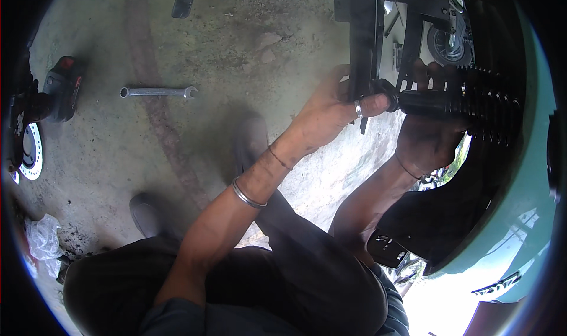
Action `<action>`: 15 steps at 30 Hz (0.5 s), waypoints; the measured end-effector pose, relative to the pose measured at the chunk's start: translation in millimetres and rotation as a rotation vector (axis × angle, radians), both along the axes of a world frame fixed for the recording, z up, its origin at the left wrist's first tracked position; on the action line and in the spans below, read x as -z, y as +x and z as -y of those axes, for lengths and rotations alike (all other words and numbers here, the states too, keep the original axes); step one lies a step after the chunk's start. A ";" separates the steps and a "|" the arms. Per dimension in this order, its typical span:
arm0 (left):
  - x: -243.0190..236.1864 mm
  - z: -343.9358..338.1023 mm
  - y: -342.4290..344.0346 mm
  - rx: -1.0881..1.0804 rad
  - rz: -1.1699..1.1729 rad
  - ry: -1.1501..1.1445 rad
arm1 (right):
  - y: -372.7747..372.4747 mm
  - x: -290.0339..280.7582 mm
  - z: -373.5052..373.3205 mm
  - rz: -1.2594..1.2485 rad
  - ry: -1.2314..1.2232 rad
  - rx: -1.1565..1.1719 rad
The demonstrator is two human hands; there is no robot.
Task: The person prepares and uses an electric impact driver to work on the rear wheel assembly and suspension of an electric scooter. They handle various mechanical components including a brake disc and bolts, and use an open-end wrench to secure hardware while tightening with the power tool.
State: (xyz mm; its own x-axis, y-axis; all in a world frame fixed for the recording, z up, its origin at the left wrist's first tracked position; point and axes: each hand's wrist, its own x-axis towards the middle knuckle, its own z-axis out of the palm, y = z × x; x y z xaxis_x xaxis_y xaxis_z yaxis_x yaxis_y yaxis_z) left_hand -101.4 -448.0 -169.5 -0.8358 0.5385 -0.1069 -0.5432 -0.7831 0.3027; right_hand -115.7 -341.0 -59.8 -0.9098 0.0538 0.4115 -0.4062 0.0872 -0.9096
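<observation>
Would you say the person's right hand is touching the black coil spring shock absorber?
Touching. The head view shows the right hand wrapped around the black shock absorber, fingers curling over its top edge.

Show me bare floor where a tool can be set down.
Bare concrete floor lies between the box spanner and the black frame, and below the spanner toward the shoe. Crowded: both hands at the black shock absorber.

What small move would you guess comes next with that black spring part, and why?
Probably nudging the black shock absorber until its end lines up with the black frame bracket: the left hand pinches that end there while the right hand supports the body from below.
</observation>
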 end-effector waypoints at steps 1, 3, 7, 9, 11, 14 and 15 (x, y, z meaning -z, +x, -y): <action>-1.4 -0.8 0.6 -0.013 -0.003 0.006 | -0.9 -2.1 -5.6 0.039 0.017 0.004; 0.2 -3.8 1.5 -0.025 -0.001 0.005 | -5.7 0.6 -4.0 0.047 0.061 0.172; -1.5 -6.7 1.5 -0.063 0.008 0.065 | -12.3 1.6 11.0 0.091 0.053 0.373; -2.3 -5.9 2.6 -0.085 0.007 0.107 | -12.5 3.9 15.8 0.062 0.061 0.351; -1.2 -4.7 3.1 -0.092 0.002 0.128 | -9.6 3.9 20.2 0.071 0.086 0.379; -4.4 -9.9 3.6 -0.048 0.007 0.098 | -14.9 2.6 19.2 0.045 0.084 0.449; -3.5 -7.9 3.7 -0.052 0.012 0.105 | -12.8 3.2 19.7 0.046 0.063 0.454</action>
State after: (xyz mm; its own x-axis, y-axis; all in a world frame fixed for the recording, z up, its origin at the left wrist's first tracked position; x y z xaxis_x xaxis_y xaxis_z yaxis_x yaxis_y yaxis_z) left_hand -97.7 -440.2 -165.9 -0.8620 0.5030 -0.0625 -0.5040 -0.8374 0.2114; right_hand -128.5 -360.7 -63.0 -0.8171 0.4275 0.3868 -0.2737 0.3027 -0.9129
